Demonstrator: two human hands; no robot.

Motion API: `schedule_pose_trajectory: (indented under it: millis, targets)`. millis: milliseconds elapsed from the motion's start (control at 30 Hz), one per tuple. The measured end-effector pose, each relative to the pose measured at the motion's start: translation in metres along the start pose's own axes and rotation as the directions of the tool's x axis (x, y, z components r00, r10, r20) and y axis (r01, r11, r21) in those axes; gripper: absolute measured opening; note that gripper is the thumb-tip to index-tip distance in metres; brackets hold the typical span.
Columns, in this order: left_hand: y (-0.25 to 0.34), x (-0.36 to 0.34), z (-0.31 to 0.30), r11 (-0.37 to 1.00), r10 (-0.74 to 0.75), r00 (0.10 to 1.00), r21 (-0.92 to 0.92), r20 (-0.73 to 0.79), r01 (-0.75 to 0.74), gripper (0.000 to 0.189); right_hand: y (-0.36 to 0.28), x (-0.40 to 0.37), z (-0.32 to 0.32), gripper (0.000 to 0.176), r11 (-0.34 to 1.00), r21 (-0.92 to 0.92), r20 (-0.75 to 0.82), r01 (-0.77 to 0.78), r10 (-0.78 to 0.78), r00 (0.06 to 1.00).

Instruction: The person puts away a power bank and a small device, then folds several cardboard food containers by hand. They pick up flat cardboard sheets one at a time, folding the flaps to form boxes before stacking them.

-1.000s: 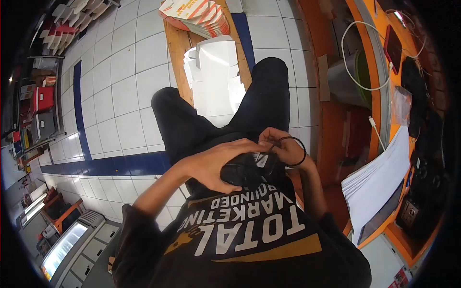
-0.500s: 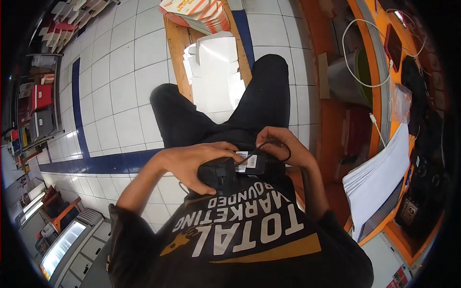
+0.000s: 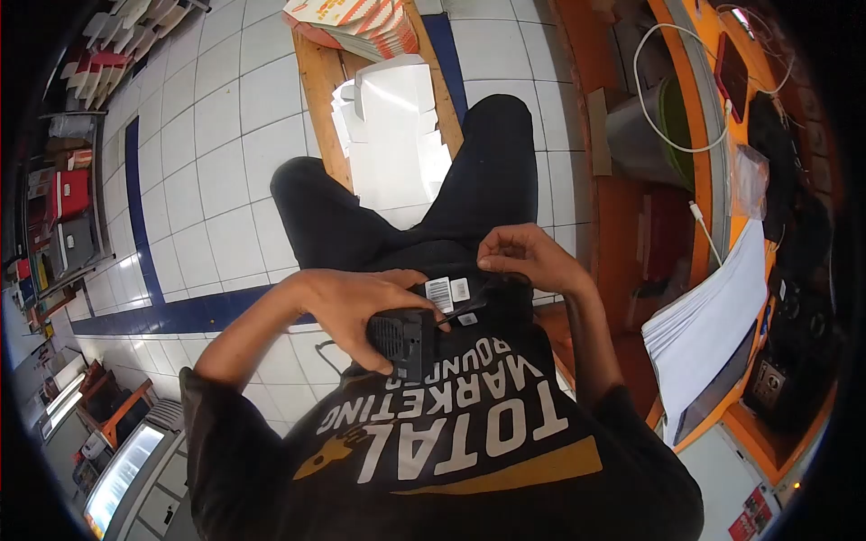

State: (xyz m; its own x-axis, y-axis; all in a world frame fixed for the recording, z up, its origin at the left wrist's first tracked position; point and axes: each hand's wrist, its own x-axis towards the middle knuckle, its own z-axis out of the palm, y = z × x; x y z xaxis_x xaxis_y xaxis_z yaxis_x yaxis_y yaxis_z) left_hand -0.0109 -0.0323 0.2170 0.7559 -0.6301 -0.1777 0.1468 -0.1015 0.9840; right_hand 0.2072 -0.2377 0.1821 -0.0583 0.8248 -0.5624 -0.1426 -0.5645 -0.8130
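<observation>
My left hand [image 3: 365, 307] is wrapped round a black box-shaped device [image 3: 404, 341] with a ribbed side, held against the front of the shirt. Right beside it, at my waist, lies a flat black item with white barcode labels [image 3: 439, 294]. A black cable [image 3: 465, 308] runs from near the device across this item towards my right hand [image 3: 528, 255]. That hand is closed in a pinch on the cable, whose far end blends into the dark clothing.
Ahead, a wooden bench [image 3: 323, 135] bears white cardboard pieces [image 3: 388, 135] and a stack of printed boxes [image 3: 356, 22]. To the right, an orange desk [image 3: 699, 194] holds paper sheets [image 3: 708, 316], a phone [image 3: 735, 77] and a white charging cable [image 3: 639, 86]. Shelves stand at far left.
My right hand has risen slightly, and the cable loop beside it no longer shows. The device has turned, showing its ribbed side, and more of the barcode labels is visible.
</observation>
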Motion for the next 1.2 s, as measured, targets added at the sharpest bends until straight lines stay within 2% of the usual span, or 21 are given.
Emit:
schedule_pose_trajectory:
  millis: [67,200,267,400,500,567,600,667,700,800,867,900,967,1000,1100,1133,1167,1200]
  targets:
    - [0.0,0.0,-0.001,0.992,-0.089,0.995,-0.082,0.055,0.093,0.086,0.003,0.004,-0.003,0.012,0.994,-0.068,0.023,0.08,-0.078,0.997]
    - [-0.006,0.001,-0.003,0.999,-0.035,0.999,-0.026,0.037,0.036,0.086,-0.009,0.006,-0.008,0.01,0.988,-0.148,0.102,0.038,-0.023,0.994]
    - [-0.009,0.0,-0.002,0.991,-0.042,0.998,-0.124,0.055,0.049,0.087,-0.009,0.009,-0.009,0.009,0.96,-0.247,0.151,0.134,-0.098,0.984]
    - [-0.006,-0.007,0.0,0.982,-0.091,0.995,-0.161,0.034,0.095,0.085,-0.01,0.013,-0.011,0.008,0.956,-0.269,0.166,0.119,-0.076,0.983]
    - [-0.007,-0.011,0.01,0.982,-0.13,0.99,-0.144,-0.062,0.12,0.086,-0.013,0.018,-0.005,0.009,0.962,-0.208,0.229,0.175,-0.125,0.965]
    - [-0.002,-0.013,0.019,0.986,-0.167,0.97,-0.003,-0.176,0.169,0.087,-0.022,0.017,0.0,0.011,0.939,-0.329,0.249,0.105,-0.021,0.968]
    - [-0.002,-0.018,0.023,0.985,-0.169,0.969,-0.006,-0.178,0.171,0.087,-0.022,0.018,0.002,0.011,0.939,-0.328,0.253,0.105,-0.02,0.967]
    - [-0.003,-0.033,0.033,0.99,-0.141,0.941,-0.039,-0.308,0.135,0.086,-0.022,0.018,0.007,0.01,0.916,-0.37,0.24,0.157,-0.068,0.968]
    - [-0.003,-0.038,0.038,0.99,-0.144,0.938,-0.045,-0.315,0.136,0.086,-0.022,0.018,0.011,0.01,0.916,-0.37,0.249,0.157,-0.065,0.966]
    - [0.004,-0.049,0.049,0.983,-0.181,0.896,-0.056,-0.405,0.174,0.076,-0.028,0.02,0.02,0.009,0.895,-0.396,0.249,0.205,-0.11,0.962]
    - [0.01,-0.05,0.054,0.952,-0.306,0.838,-0.159,-0.452,0.262,0.069,-0.035,0.02,0.023,0.009,0.877,-0.436,0.253,0.201,-0.095,0.963]
    - [0.017,-0.047,0.053,0.951,-0.309,0.834,-0.163,-0.457,0.263,0.069,-0.036,0.02,0.025,0.009,0.877,-0.436,0.261,0.204,-0.094,0.961]
    - [0.032,-0.035,0.051,0.818,-0.573,0.616,-0.343,-0.54,0.461,0.066,-0.036,0.019,0.026,0.009,0.886,-0.44,0.212,0.147,-0.057,0.976]
    - [0.03,-0.03,0.053,0.818,-0.574,0.614,-0.347,-0.542,0.459,0.066,-0.035,0.017,0.026,0.009,0.885,-0.442,0.216,0.147,-0.054,0.975]
    - [0.018,-0.017,0.061,0.807,-0.529,0.471,-0.248,-0.706,0.535,0.072,-0.032,0.012,0.029,0.008,0.876,-0.463,0.136,0.132,-0.077,0.988]
    - [0.021,-0.012,0.064,0.808,-0.53,0.474,-0.248,-0.704,0.535,0.072,-0.032,0.007,0.031,0.011,0.879,-0.469,0.061,0.087,-0.066,0.996]
    - [0.025,-0.005,0.068,0.779,-0.507,0.442,-0.174,-0.74,0.602,0.067,-0.033,0.003,0.032,0.013,0.88,-0.472,-0.012,0.044,-0.056,0.998]
    - [0.028,0.002,0.071,0.738,-0.478,0.411,-0.101,-0.776,0.667,0.063,-0.035,0.0,0.034,0.013,0.88,-0.472,-0.013,0.045,-0.058,0.998]
